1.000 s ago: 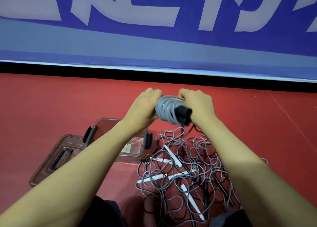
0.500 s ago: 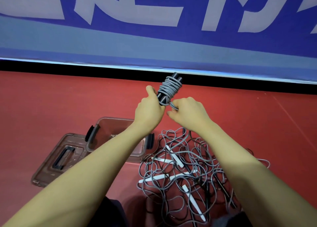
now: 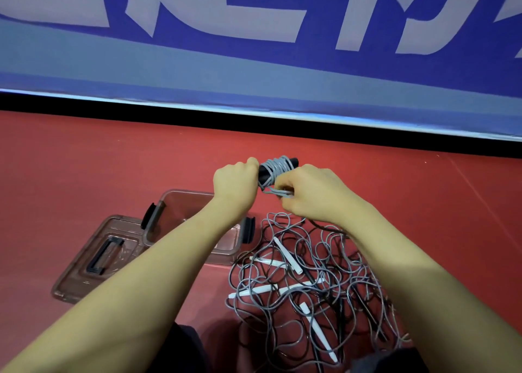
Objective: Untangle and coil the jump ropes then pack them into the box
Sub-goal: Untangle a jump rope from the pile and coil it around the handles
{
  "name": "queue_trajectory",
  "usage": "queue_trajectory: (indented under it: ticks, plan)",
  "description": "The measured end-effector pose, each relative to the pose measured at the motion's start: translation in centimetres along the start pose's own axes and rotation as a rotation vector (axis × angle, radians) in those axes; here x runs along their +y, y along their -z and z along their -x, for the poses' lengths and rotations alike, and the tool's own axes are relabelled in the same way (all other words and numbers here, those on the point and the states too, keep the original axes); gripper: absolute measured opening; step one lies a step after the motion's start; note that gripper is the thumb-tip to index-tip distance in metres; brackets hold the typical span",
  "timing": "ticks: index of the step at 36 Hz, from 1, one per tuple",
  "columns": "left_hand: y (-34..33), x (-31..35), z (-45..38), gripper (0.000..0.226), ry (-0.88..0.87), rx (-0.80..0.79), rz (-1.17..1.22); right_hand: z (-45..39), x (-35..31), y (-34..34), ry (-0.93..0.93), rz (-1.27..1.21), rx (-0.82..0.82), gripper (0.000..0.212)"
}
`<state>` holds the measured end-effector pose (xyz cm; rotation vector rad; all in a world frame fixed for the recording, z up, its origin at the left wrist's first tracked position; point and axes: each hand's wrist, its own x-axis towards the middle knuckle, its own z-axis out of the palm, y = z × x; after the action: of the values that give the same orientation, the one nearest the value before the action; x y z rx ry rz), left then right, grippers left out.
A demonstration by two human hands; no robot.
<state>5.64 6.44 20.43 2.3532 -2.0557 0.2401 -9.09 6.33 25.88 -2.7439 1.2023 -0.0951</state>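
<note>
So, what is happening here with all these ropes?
A person is coiling one jump rope. The left hand grips its black handles, and the right hand pinches the grey cord wound round them. More ropes lie in a tangled pile beside the open box.

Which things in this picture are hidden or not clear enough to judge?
All in the head view:
- Inside of the box: the left forearm crosses it, so its contents cannot be told.
- Rope end at the bundle: the right hand covers it.
- Bundle's near end: inside the left hand.
- Number of ropes in the pile: too tangled, and the bottom edge cuts it.
- Lid: the left arm hides its near corner.
</note>
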Motion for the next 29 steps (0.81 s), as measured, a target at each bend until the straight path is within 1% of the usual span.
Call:
queue_trajectory:
  ticks: [2, 4, 5, 6, 8, 9, 10, 12, 13, 15, 16, 18, 21, 24, 25, 26, 28, 29]
  plan:
    - [0.1, 0.1, 0.0, 0.019, -0.047, 0.005, -0.034, 0.1, 0.0, 0.4, 0.049, 0.179, 0.061, 0.013]
    - [0.3, 0.4, -0.2, 0.017, -0.105, 0.018, -0.052, 0.0, 0.1, 0.1, 0.114, 0.343, 0.202, 0.015]
    - [0.2, 0.4, -0.3, 0.016, -0.142, 0.039, -0.046, 0.0, 0.1, 0.0, 0.122, 0.363, 0.269, 0.013]
    - [0.0, 0.4, -0.3, 0.014, -0.196, 0.100, -0.040, -0.1, 0.0, -0.2, 0.104, 0.337, 0.332, 0.014]
    - [0.3, 0.4, -0.2, 0.013, -0.324, 0.281, -0.059, -0.2, 0.1, -0.5, 0.015, 0.293, 0.312, 0.020]
    - [0.8, 0.3, 0.0, 0.013, -0.383, 0.389, -0.040, -0.2, 0.2, -0.7, -0.059, 0.248, 0.253, 0.023]
    - [1.2, 0.2, 0.1, 0.010, -0.428, 0.428, -0.025, -0.3, 0.6, -0.8, -0.138, 0.175, 0.200, 0.025]
    - [0.8, 0.0, -0.1, 0.013, -0.476, 0.431, 0.001, -0.4, 1.0, -0.9, -0.234, 0.039, 0.152, 0.027]
    - [0.1, -0.1, -0.4, 0.012, -0.490, 0.385, 0.012, -0.5, 1.2, -0.9, -0.248, 0.007, 0.152, 0.027]
    - [0.0, 0.1, -0.3, 0.008, -0.463, 0.184, 0.032, -0.6, 1.4, -0.8, -0.268, -0.041, 0.143, 0.029]
    - [0.0, 0.2, -0.2, 0.013, -0.413, 0.087, 0.020, -0.6, 1.4, -0.7, -0.284, -0.070, 0.140, 0.028]
    - [0.1, 0.1, -0.2, 0.021, -0.365, 0.037, -0.008, -0.6, 1.4, -0.3, -0.301, -0.124, 0.157, 0.025]
    - [0.2, 0.0, -0.4, 0.024, -0.305, 0.043, -0.051, -0.7, 1.3, -0.1, -0.313, -0.173, 0.175, 0.023]
    - [0.5, 0.2, -0.3, 0.021, -0.309, 0.038, -0.070, -0.7, 1.1, 0.2, -0.324, -0.069, 0.240, 0.019]
    - [0.6, 0.2, -0.5, 0.020, -0.324, 0.043, -0.071, -0.6, 1.1, 0.3, -0.321, 0.000, 0.277, 0.016]
    - [0.6, 0.2, -0.4, 0.016, -0.354, 0.082, -0.042, -0.6, 1.1, 0.5, -0.323, 0.072, 0.304, 0.014]
    - [0.9, -0.2, -0.4, 0.005, -0.465, 0.166, -0.026, -0.4, 1.2, 0.7, -0.275, 0.186, 0.373, 0.010]
    - [0.9, -0.3, -0.4, 0.007, -0.513, 0.201, -0.040, -0.4, 1.3, 0.6, -0.230, 0.231, 0.415, 0.007]
